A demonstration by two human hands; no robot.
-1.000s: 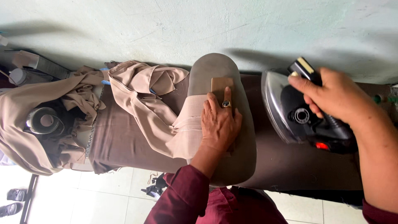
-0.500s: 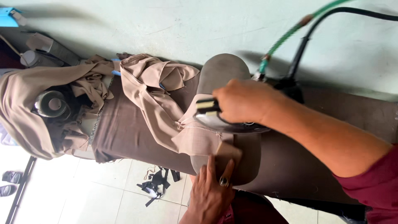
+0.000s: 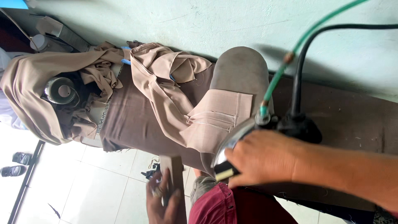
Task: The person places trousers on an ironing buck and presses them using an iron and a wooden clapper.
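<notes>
Right hand (image 3: pixel 261 159) is clamped round the steam iron (image 3: pixel 244 137)'s handle, heavy-looking thing, the limp tan trouser piece (image 3: pixel 215 120) just ahead, while left hand (image 3: pixel 163 199) grips a wooden block (image 3: pixel 173 174).

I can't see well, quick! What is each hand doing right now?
Left hand: closed on a flat brown block.
Right hand: closed on the handle of the steam iron, over the tan cloth.
</notes>
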